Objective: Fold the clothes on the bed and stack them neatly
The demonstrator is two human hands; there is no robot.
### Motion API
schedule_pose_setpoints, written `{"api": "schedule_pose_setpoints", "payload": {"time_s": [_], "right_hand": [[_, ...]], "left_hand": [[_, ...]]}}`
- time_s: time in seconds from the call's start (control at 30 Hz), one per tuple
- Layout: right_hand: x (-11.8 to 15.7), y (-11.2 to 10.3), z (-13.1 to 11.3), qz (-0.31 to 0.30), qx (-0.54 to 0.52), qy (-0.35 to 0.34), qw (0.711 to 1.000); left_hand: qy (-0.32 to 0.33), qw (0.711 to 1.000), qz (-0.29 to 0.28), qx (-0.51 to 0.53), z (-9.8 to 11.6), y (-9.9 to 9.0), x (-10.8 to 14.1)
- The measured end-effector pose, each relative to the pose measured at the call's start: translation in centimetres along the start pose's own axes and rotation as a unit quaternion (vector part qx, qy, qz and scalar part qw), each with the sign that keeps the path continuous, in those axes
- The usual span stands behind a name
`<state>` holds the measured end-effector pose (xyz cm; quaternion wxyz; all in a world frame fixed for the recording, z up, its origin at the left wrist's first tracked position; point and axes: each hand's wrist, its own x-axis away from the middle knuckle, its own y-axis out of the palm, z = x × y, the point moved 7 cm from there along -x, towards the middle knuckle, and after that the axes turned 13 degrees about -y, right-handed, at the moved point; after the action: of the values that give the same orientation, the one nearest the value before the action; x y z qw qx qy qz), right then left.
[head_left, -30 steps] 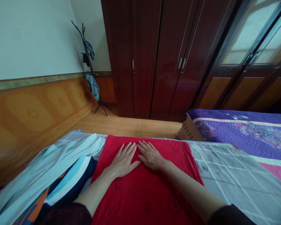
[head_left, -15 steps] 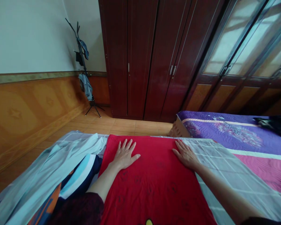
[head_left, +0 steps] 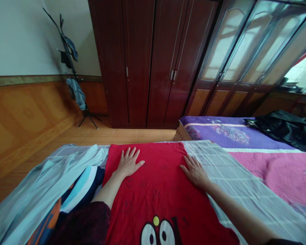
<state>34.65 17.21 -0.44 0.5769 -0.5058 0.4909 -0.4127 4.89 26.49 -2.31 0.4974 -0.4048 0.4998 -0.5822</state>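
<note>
A red shirt-like garment (head_left: 158, 183) lies spread flat in front of me, with large cartoon eyes printed near its lower visible part. My left hand (head_left: 129, 163) rests palm down on its upper left area, fingers spread. On the upper right edge lies my right hand (head_left: 196, 172), flat, with its fingers stretched out. Neither hand grips the cloth. The garment's near end runs out of view at the bottom.
Left of the red garment lie pale blue-grey clothing (head_left: 53, 180) and a navy, white and orange piece (head_left: 79, 190). All rest on a checked sheet (head_left: 226, 173). Beyond stand a purple-and-pink bed (head_left: 219, 127) with a black garment (head_left: 283, 127), a wardrobe (head_left: 137, 68) and a coat rack (head_left: 70, 61).
My view has turned to the right and tilted, bringing the printed eyes and more of the other bed into sight. My right hand sits slightly lower along the garment's edge; both hands stay flat.
</note>
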Motion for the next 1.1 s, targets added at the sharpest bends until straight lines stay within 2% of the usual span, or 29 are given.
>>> {"api": "schedule_pose_setpoints", "payload": {"time_s": [0.03,0.1,0.2,0.27,0.47,0.57,0.67,0.73,0.8,0.87,0.93,1.0,1.03,1.1], "right_hand": [[0.2,-0.2,1.0,0.004,0.012,0.022,1.0],[0.7,-0.3,0.6,0.012,0.017,0.01,1.0],[1.4,0.3,-3.1,0.009,-0.015,-0.068,0.998],[1.7,0.7,-4.7,0.01,-0.037,-0.077,0.996],[1.5,0.7,-4.3,0.023,-0.052,-0.048,0.997],[1.5,0.7,-4.1,0.024,-0.059,-0.05,0.997],[1.6,0.7,-4.2,0.025,-0.062,-0.049,0.997],[1.6,0.6,-4.3,0.028,-0.06,-0.049,0.997],[1.6,0.7,-4.3,0.028,-0.059,-0.05,0.997],[1.6,0.7,-4.3,0.025,-0.059,-0.051,0.997],[1.6,0.7,-4.4,0.021,-0.06,-0.052,0.997],[1.7,0.7,-4.5,0.018,-0.06,-0.054,0.997],[1.8,0.6,-4.6,0.016,-0.06,-0.055,0.996],[2.0,0.6,-4.5,0.01,-0.062,-0.058,0.996]], "left_hand": [[0.001,1.0,-0.001,0.0,0.0,0.0,0.0],[0.003,1.0,-0.003,0.0,-0.1,0.0,0.0],[0.003,1.0,-0.004,-0.004,-0.2,0.1,-0.1],[0.0,1.0,-0.005,-0.012,-0.2,0.1,-0.2],[-0.015,0.999,0.003,-0.038,-0.4,0.0,0.1],[-0.04,0.998,0.006,-0.055,-2.5,-0.9,0.2],[-0.078,0.994,-0.002,-0.072,-5.3,-2.7,0.4],[-0.099,0.992,-0.005,-0.084,-6.1,-4.0,1.0],[-0.095,0.991,-0.004,-0.09,-4.7,-4.7,2.6],[-0.06,0.994,-0.006,-0.087,-1.3,-4.4,5.1],[-0.006,0.997,-0.024,-0.075,2.5,-3.0,8.3],[0.058,0.996,-0.048,-0.05,5.0,-1.5,11.4],[0.069,0.996,-0.049,-0.042,5.1,-1.1,12.5],[0.038,0.998,-0.039,-0.043,2.9,-0.9,13.7]]}}
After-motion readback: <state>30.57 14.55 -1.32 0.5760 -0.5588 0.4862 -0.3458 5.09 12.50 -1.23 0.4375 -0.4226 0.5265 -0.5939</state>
